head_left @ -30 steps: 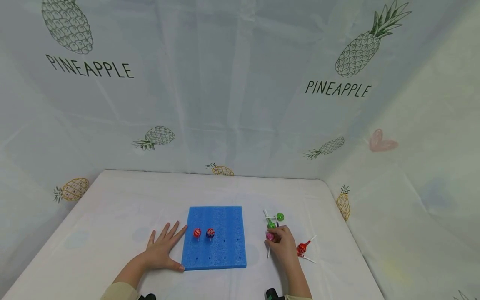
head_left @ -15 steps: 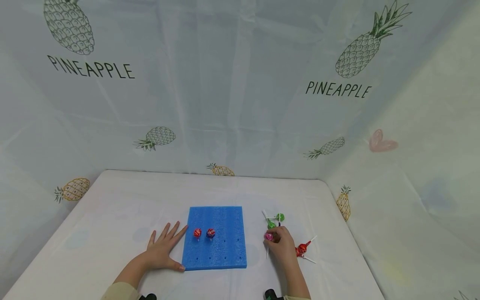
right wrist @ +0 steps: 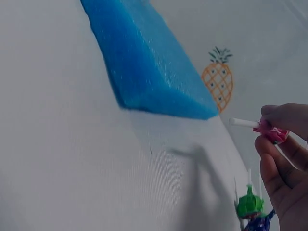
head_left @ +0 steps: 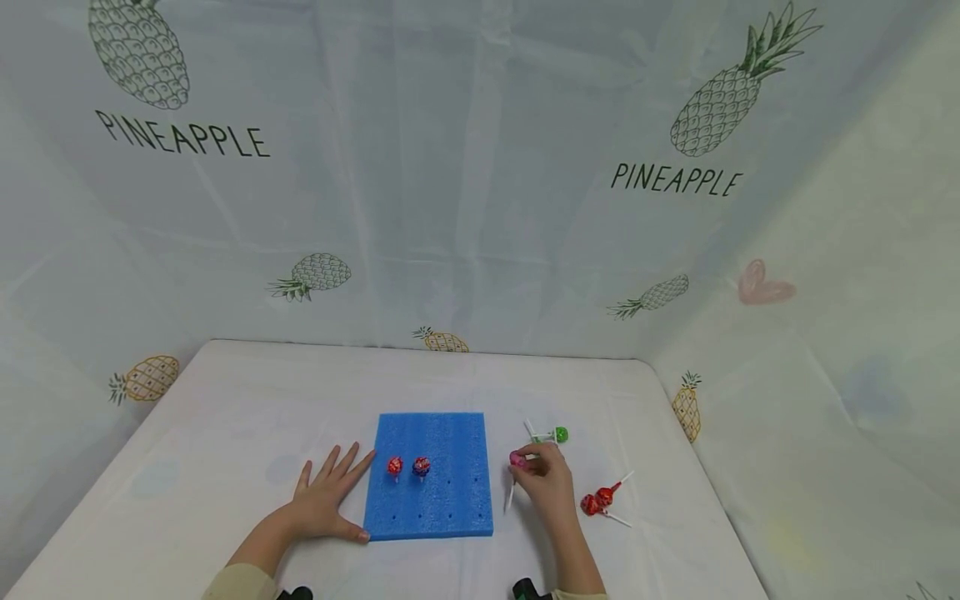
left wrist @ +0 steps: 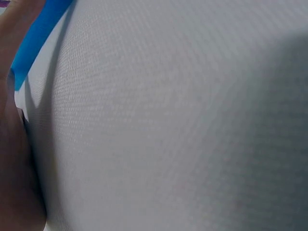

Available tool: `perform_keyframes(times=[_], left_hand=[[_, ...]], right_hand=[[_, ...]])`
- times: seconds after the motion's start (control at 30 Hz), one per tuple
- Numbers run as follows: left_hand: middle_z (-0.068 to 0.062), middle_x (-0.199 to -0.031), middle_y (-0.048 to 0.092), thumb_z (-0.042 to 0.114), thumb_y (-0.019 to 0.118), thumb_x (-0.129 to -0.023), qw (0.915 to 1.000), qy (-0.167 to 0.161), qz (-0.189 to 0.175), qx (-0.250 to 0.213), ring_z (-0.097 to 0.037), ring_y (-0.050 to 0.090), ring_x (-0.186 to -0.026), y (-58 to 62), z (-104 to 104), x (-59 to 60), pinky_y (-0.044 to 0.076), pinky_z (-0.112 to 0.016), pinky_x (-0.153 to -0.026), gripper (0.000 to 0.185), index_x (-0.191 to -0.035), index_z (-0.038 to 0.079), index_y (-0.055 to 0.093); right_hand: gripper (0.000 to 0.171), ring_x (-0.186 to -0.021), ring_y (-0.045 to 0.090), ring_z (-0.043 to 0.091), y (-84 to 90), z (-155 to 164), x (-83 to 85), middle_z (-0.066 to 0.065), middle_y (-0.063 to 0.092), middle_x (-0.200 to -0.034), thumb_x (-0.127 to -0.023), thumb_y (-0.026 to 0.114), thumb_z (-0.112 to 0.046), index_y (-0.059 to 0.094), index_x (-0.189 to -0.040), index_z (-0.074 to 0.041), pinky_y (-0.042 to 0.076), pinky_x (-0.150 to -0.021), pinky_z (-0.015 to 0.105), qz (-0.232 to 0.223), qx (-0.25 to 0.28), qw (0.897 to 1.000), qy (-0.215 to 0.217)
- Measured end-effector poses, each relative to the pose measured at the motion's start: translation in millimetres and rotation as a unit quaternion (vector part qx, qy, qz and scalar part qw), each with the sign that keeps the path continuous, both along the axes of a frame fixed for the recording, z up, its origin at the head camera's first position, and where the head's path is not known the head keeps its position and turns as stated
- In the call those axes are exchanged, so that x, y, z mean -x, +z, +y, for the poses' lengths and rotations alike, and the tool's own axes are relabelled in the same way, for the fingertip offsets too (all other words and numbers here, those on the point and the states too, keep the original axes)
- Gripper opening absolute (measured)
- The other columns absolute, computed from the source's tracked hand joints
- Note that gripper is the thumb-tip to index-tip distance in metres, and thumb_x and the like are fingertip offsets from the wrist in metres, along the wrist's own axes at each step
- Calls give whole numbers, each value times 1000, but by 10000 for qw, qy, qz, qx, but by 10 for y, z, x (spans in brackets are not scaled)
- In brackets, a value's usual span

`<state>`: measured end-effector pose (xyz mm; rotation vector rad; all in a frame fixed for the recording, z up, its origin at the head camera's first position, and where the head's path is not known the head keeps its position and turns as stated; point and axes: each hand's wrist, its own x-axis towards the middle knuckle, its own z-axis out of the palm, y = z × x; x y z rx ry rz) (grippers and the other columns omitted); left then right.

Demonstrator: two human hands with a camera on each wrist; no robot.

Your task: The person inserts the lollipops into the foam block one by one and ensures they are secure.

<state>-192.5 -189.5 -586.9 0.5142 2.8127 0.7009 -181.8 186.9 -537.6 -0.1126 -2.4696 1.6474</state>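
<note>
Between thumb and fingers, my right hand (head_left: 547, 486) pinches a pink lollipop (head_left: 517, 459) by its wrapped head, its white stick pointing toward the near side. In the right wrist view the pink lollipop (right wrist: 272, 133) is off the table. A blue foam board (head_left: 450, 450) with small holes lies left of that hand. Two lollipops stand in it: a red lollipop (head_left: 395, 466) and a dark blue-and-red lollipop (head_left: 422, 467). My left hand (head_left: 322, 502) lies flat with spread fingers, touching the board's left edge with forefinger and thumb.
Behind the right hand lie green lollipops (head_left: 561, 434), partly hidden by it; a dark blue lollipop (right wrist: 260, 223) shows beside one in the right wrist view. Red lollipops (head_left: 604, 496) lie to its right. Pineapple-printed cloth (head_left: 480, 208) stands behind the white table (head_left: 300, 383).
My right hand has moved left toward the board and lifted, carrying the pink lollipop away from the green ones. The red lollipops show more fully. My left hand has stayed put.
</note>
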Motion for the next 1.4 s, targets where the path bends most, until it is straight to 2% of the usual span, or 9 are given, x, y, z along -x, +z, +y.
perform_keyframes(times=[0.23, 0.43, 0.53, 0.7, 0.77, 0.93, 1.07, 1.27, 1.4], left_hand=[[-18, -161, 13, 77, 76, -51, 10000, 19, -54, 47, -48, -2, -144, 3, -2, 9, -24, -66, -100, 126, -155, 28, 24], [-17, -161, 13, 79, 75, -50, 9998, -9, -46, 170, -48, -2, -144, -4, -18, 20, -19, -70, -101, 128, -155, 28, 23], [-17, -161, 13, 79, 74, -50, 9998, -16, -4, 187, -48, -2, -144, 2, -24, 20, -18, -70, -101, 127, -155, 28, 23], [-17, -161, 14, 78, 75, -51, 9999, -50, 68, 106, -48, -1, -144, 10, -30, 19, -17, -71, -101, 126, -155, 32, 21], [-17, -161, 14, 78, 75, -51, 9999, -63, 83, 86, -48, -1, -144, 9, -32, 18, -17, -71, -101, 126, -155, 33, 21], [-17, -161, 15, 79, 74, -51, 9999, -57, 79, 106, -49, 0, -144, -2, -29, 15, -16, -72, -100, 126, -155, 31, 23], [-17, -161, 15, 78, 75, -51, 9999, -46, 57, 95, -49, 0, -143, -7, -20, 11, -16, -73, -100, 126, -155, 29, 23], [-17, -161, 14, 77, 75, -52, 10000, -31, 44, 62, -49, -1, -143, 3, -10, 3, -17, -72, -100, 125, -155, 30, 22], [-18, -161, 15, 77, 76, -52, 10000, -25, 52, 30, -49, 0, -143, 11, -7, -2, -16, -72, -100, 125, -155, 29, 24]], right_hand=[[28, -89, 63, 21, -9, -174, 25, 8, 58, -109, -82, 78, -5, 67, -107, -7, 54, -71, 21, 179, 477, 9983, 280], [32, -94, 64, 21, 43, -322, 44, 7, 57, -109, -84, 76, -2, 69, -115, -5, 53, -77, 20, 182, 472, 9973, 540], [32, -94, 64, 25, 117, -394, 41, 10, 56, -107, -83, 74, 3, 69, -115, -1, 53, -80, 24, 320, 515, 9954, 739], [27, -89, 64, 29, 317, -520, -8, 17, 55, -101, -81, 73, 10, 69, -107, 5, 55, -79, 30, 724, 558, 9901, 1068], [26, -88, 64, 25, 299, -554, 7, 15, 55, -101, -80, 74, 10, 70, -105, 5, 55, -79, 28, 792, 560, 9894, 1084], [26, -89, 63, 18, 84, -595, 115, 9, 56, -102, -79, 77, 6, 70, -104, 3, 54, -81, 25, 945, 463, 9887, 1067], [23, -90, 63, 17, 29, -622, 144, 6, 56, -101, -80, 77, 4, 70, -102, 1, 53, -82, 25, 1019, 363, 9884, 1069], [22, -92, 63, 21, 77, -676, 134, 8, 57, -102, -80, 76, 7, 70, -101, 1, 53, -84, 28, 743, 316, 9925, 917], [21, -93, 63, 27, 248, -719, 57, 14, 57, -102, -80, 73, 11, 68, -99, 3, 54, -85, 35, 779, 259, 9917, 986]])
